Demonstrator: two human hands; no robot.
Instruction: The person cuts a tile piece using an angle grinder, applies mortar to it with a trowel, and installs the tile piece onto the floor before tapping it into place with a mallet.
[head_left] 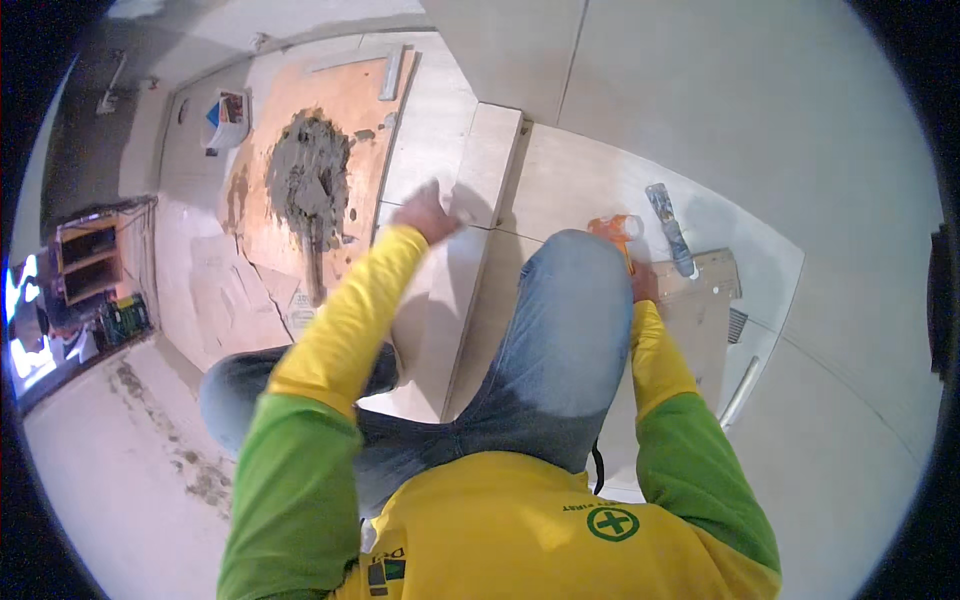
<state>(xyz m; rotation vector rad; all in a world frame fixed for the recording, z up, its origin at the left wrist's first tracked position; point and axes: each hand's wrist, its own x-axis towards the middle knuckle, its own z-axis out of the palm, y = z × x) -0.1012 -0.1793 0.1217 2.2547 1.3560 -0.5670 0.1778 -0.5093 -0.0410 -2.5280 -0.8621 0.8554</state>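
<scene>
My left hand [430,212] is over a long, narrow pale tile strip [487,165], with its thumb and fingers apart and nothing visible in them. Whether it touches the strip I cannot tell. Beside my raised knee, my right hand [643,281] is closed around the handle of a mallet [612,228] with an orange and whitish head. My knee hides part of that grip. To the right of the mallet lies a tool with a mortar-smeared handle [669,229], its end near a brown cardboard piece [700,300].
Grey mortar [308,175] is heaped on a wooden board [372,110] at the far left, with a brown handle [315,270] sticking out. A metal bar [391,75] lies on the board's corner. Behind it stands a white container [230,120]. Large pale tiles [700,90] rise at right.
</scene>
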